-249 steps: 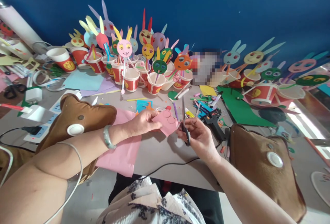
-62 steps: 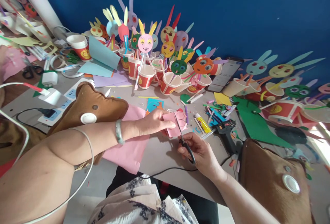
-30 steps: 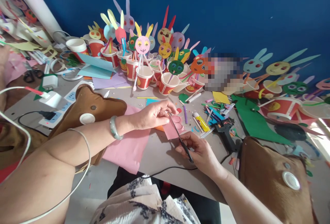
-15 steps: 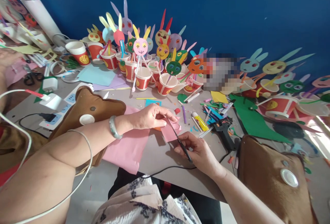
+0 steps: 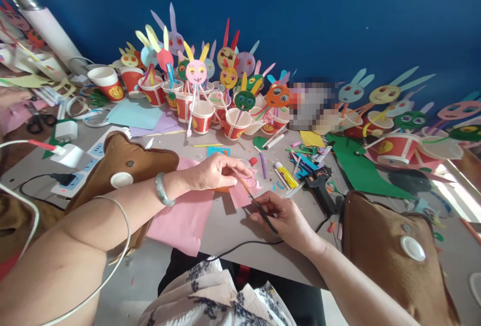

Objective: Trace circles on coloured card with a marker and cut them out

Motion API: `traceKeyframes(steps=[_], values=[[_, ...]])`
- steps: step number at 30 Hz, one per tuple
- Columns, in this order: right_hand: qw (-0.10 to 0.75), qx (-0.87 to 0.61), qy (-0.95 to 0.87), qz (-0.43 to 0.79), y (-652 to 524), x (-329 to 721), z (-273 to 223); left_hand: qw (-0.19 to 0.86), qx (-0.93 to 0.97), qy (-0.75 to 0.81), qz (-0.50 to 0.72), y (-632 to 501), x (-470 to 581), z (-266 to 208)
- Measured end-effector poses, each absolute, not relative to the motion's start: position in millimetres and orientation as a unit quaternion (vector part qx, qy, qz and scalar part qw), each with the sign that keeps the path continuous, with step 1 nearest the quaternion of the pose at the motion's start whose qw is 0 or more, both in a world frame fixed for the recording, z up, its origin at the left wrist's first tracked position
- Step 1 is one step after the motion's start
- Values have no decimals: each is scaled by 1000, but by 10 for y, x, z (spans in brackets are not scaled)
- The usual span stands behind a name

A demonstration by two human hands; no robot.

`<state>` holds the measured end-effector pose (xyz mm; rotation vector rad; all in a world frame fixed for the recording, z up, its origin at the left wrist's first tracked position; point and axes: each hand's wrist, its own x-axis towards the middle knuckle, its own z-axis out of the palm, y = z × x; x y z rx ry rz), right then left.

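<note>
My left hand [image 5: 216, 170], thumb and fingers closed in a pinch, holds a small piece of pink paper [image 5: 240, 199] above the table. An outline is drawn on the paper's right part. In my right hand [image 5: 280, 218] is a pair of scissors [image 5: 265, 216] with dark handles, seen nearly edge-on. Their blades point up and left, across the pink piece and close to my left fingertips. Below my left wrist lies a larger pink sheet [image 5: 188, 221]. Bits of orange and blue paper show just behind my left hand.
Paper cups [image 5: 202, 118] with rabbit-faced figures line the back. A black glue gun [image 5: 321, 191], a yellow glue tube [image 5: 287, 175] and a green sheet [image 5: 370, 171] lie to the right. Brown cushions [image 5: 379, 261] flank the work spot. A power strip [image 5: 80, 173] sits left; a white cable crosses my left arm.
The whole view has shifted slightly, moving the scene left in the picture. Both hands keep their holds on the paper and the scissors, with the scissor blades turned a little.
</note>
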<state>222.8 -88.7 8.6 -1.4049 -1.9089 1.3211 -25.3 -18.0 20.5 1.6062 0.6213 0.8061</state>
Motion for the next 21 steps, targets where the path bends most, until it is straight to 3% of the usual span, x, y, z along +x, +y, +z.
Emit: traceKeyframes(steps=[5, 12, 21], values=[[232, -504, -704, 443, -868, 2255, 133, 587, 657, 306, 361, -164, -256, 123], [380, -492, -689, 373, -849, 2273, 124, 517, 683, 347, 381, -212, -218, 99], [398, -459, -692, 389, -892, 2180, 81, 442, 779, 261, 361, -349, -65, -18]])
